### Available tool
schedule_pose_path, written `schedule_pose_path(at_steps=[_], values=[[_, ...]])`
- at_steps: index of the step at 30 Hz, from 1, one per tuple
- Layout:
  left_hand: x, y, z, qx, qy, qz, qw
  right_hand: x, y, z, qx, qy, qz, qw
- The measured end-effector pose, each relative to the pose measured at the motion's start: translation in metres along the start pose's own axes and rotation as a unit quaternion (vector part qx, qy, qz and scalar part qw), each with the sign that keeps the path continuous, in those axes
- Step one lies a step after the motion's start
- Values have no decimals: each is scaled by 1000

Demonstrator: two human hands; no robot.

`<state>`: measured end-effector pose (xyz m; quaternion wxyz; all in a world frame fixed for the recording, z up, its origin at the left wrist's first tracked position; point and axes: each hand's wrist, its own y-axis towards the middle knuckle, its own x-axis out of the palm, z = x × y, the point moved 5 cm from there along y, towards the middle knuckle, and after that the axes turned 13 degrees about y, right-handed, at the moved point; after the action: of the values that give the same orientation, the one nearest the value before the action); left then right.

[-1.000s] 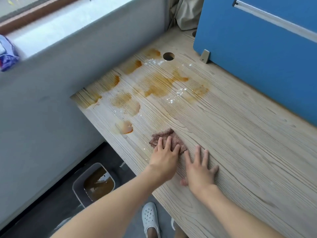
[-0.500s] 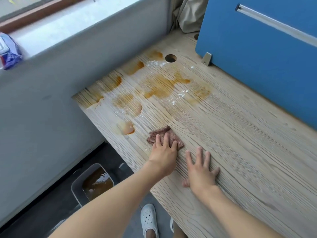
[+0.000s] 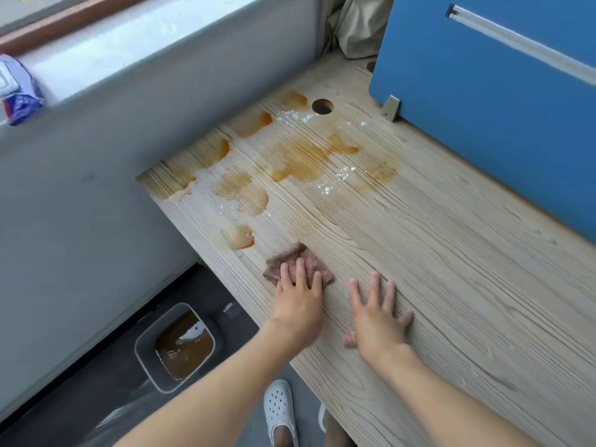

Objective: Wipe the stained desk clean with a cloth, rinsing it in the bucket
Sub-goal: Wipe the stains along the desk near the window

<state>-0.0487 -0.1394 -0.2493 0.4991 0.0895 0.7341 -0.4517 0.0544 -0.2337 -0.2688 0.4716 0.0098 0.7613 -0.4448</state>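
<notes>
A light wooden desk (image 3: 451,285) carries several orange-brown stains (image 3: 303,159) and white specks across its far left part. A small brownish cloth (image 3: 292,258) lies flat near the desk's left edge, just short of the nearest stain (image 3: 240,237). My left hand (image 3: 298,298) presses on the cloth with straight fingers. My right hand (image 3: 375,317) rests flat on the bare wood to the right of it, fingers spread. A grey bucket (image 3: 145,343) of brown water stands on the floor below the desk's left edge.
A blue partition panel (image 3: 483,108) stands along the desk's far right side, with a cable hole (image 3: 322,106) beside it. A grey wall (image 3: 80,188) and window sill (image 3: 96,59) run along the left. A white clog (image 3: 279,411) shows on the floor below.
My left hand has slid the cloth a little leftward and forward, toward the nearest stain. My right hand has stayed flat on the wood.
</notes>
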Motion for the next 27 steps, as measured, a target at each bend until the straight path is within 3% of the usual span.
schedule_pose_path(at_steps=[3, 8, 12, 17, 22, 27], values=[[10, -14, -6, 29, 13, -2, 1000, 1, 0, 0, 2, 2, -3, 1000], [0, 10, -31, -3, -41, 4, 999, 0, 2, 1, 5, -2, 3, 1000], [18, -19, -14, 15, -2, -11, 1000, 0, 1, 0, 5, 3, 3, 1000], [12, -8, -40, 1, -39, 10, 999, -5, -5, -14, -6, -45, 15, 999], [28, -29, -29, 4, -8, -2, 1000, 17, -10, -43, 2, 2, -62, 998], [20, -21, -57, -11, -58, 13, 998, 24, -13, -44, -11, -27, -31, 999]])
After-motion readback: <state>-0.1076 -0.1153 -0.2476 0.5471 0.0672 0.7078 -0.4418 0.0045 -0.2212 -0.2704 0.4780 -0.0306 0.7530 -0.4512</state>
